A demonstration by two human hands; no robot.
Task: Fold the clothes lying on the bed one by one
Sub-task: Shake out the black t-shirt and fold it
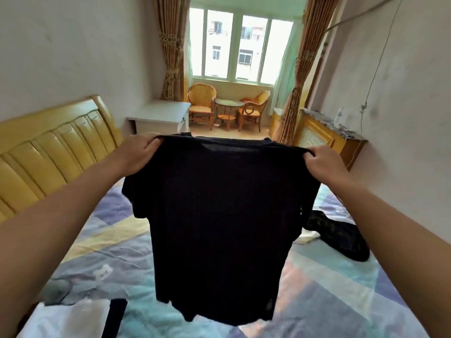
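Note:
A black short-sleeved T-shirt (219, 223) hangs spread out in the air above the bed (341, 296). My left hand (138, 154) grips its left shoulder and my right hand (324, 164) grips its right shoulder, both at chest height. The hem dangles just above the patterned bedspread. A dark patterned garment (341, 236) lies crumpled on the bed at the right, with a bit of white cloth (306, 237) beside it. Another white and black piece of clothing (102, 318) lies at the near left edge.
A yellow padded headboard (48, 152) runs along the left. Beyond the bed stand a white desk (161, 115), wicker chairs (201, 103) round a small table, and a radiator cover (327, 135) by the right wall.

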